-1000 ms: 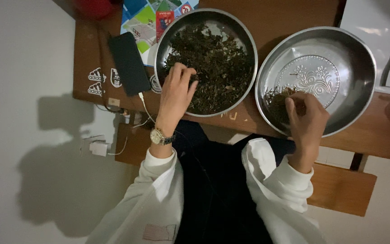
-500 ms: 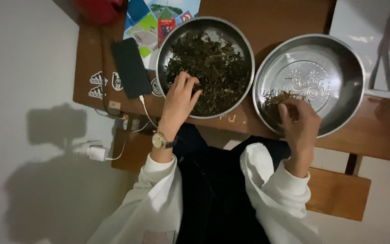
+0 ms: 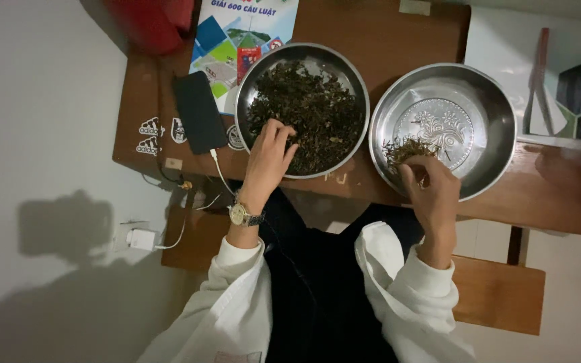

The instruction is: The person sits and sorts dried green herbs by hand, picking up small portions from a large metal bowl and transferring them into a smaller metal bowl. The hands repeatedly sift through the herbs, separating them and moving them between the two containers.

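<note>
Since a moment ago the left hand (image 3: 268, 156) has reached farther into the left steel bowl (image 3: 302, 109), fingers loosely curled on dried leaves (image 3: 311, 114); the right hand (image 3: 432, 195) pinches leaves at the right bowl (image 3: 485, 114).

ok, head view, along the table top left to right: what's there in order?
Dark phone → bowl full of dark dried leaves, left hand at its near edge → nearly empty steel bowl with a small leaf pile, right hand at it.

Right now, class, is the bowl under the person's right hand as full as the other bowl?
No: the right bowl holds only a small pile of leaves.
</note>
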